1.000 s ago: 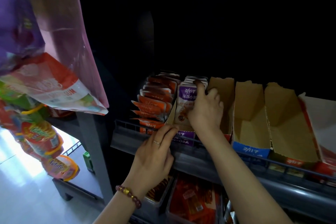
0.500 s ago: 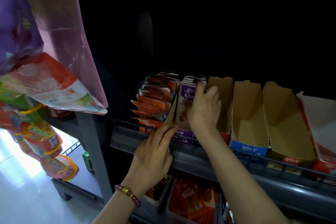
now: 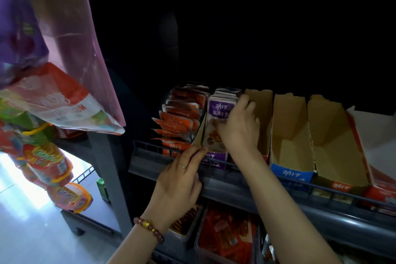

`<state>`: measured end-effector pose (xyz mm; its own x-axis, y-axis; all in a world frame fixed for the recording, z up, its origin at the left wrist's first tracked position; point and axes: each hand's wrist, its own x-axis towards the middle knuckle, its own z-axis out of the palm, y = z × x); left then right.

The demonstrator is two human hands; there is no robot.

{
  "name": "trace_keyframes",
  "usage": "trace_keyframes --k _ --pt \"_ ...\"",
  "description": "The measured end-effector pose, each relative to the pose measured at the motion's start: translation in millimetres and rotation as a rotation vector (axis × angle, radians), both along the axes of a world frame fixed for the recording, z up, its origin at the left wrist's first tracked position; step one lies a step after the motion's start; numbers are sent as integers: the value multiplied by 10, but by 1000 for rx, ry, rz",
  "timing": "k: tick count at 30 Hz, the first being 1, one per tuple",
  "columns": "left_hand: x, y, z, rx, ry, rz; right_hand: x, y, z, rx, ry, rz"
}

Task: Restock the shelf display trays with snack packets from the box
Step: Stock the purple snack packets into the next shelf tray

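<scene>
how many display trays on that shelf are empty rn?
3 clearly empty: the brown tray beside the right hand, the blue-fronted tray, and the next brown tray. The white-lined tray at far right is cut off; contents unclear.

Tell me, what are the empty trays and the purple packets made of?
The empty trays look like cardboard: plain brown, dull insides with ragged torn top edges. The purple packets look like thin plastic or foil film, smooth with flat sealed edges; which one is hard to tell in this dim light.
</scene>
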<state>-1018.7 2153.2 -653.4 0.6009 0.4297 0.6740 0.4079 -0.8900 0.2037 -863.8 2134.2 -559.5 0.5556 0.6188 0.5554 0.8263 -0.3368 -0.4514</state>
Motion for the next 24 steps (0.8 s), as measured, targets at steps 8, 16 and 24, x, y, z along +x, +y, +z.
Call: trace_keyframes --k 8,16,24 --pt "-8 -1 -7 -3 5 -7 59 -180 249 -281 -5 235" --pt "-27 -24 27 -26 32 -7 -13 -125 175 -613 -92 203" --pt "-25 -37 46 0 4 -31 12 -145 165 -565 -38 252"
